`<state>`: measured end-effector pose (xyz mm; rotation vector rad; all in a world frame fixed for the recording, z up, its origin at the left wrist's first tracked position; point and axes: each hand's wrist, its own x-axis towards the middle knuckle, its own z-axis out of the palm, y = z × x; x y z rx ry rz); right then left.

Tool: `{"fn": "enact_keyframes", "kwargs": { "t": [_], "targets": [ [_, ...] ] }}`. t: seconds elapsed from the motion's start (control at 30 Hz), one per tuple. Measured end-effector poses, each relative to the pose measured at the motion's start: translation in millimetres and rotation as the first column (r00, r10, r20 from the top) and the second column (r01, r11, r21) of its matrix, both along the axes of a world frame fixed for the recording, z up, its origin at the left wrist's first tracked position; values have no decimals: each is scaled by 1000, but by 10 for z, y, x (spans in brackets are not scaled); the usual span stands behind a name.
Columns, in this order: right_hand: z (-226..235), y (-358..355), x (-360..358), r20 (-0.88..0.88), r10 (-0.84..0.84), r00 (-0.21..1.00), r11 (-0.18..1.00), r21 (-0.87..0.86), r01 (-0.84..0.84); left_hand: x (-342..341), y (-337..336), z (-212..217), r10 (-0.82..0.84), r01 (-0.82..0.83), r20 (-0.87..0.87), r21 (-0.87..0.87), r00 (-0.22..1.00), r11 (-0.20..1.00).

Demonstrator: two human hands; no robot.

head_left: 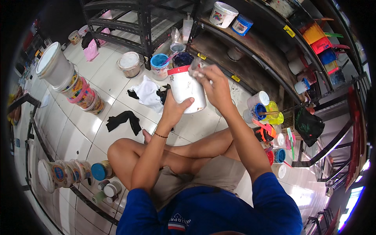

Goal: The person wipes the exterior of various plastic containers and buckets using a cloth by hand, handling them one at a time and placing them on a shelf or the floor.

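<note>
A white plastic tub (187,92) with a red rim and dark smudges on its wall is held up, slightly tilted, over my crossed legs. My left hand (177,109) is wrapped round its lower left side, thumb across the front. At the tub's upper right edge, my right hand (212,80) pinches a small greyish wad (194,67), perhaps a rag, against the rim. The tub's inside is hidden from view. On the floor just beyond it lie a white cloth (148,94) and a black cloth (124,120).
Stacked buckets (74,84) stand at the left, with more tubs (64,174) lower down. Ahead are a blue paint pot (159,65) and a white lidded bucket (129,64). A dark shelf (243,47) runs along the right, several colourful paint pots (259,111) beside me.
</note>
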<state>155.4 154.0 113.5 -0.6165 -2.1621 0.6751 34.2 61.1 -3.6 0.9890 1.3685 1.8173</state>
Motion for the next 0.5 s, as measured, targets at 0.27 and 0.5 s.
{"fn": "enact_keyframes", "kwargs": {
  "t": [0.27, 0.5],
  "targets": [
    [-212, -137, 234, -1, 80, 997, 996, 49, -80, -84, -88, 301, -100, 95, 61, 77, 993, 992],
    [-158, -308, 253, 61, 172, 983, 979, 105, -178, -183, -89, 341, -223, 152, 423, 193, 879, 969]
  ]
}}
